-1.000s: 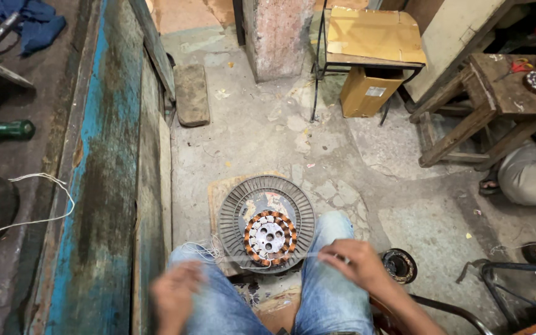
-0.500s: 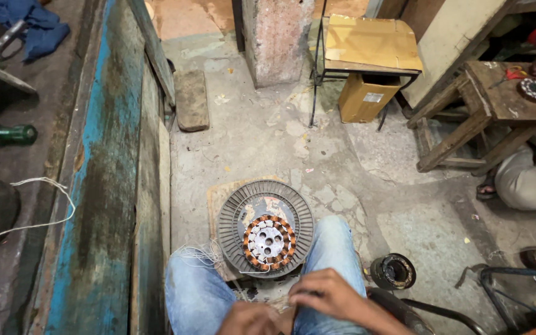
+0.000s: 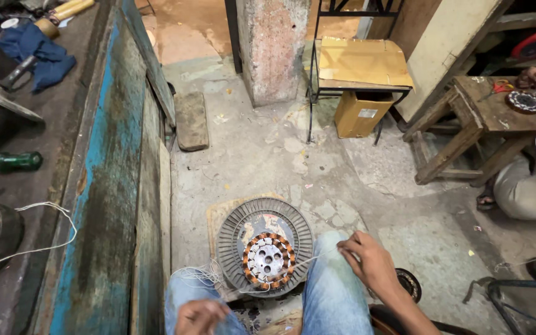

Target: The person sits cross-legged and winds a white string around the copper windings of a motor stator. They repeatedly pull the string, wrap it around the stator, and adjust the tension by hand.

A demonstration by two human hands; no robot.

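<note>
A round grey motor housing (image 3: 237,229) lies on the floor between my knees, with a copper-wound stator (image 3: 268,260) in its middle. My right hand (image 3: 367,260) rests over my right knee and pinches a thin white thread (image 3: 314,259) that runs to the stator. My left hand (image 3: 201,316) sits low at the frame's bottom, fingers closed on loose thread (image 3: 196,274) that bunches left of the housing.
A blue worn workbench (image 3: 103,205) runs along the left, with a green-handled screwdriver (image 3: 10,162) and a blue cloth (image 3: 32,53). A metal stand with cardboard (image 3: 361,62) stands ahead. Another person (image 3: 528,183) sits at a wooden stool (image 3: 485,118) at right.
My hands were close together over my lap; now they have moved apart, the right one out to the right knee, pulling the thread taut. The view has tilted slightly.
</note>
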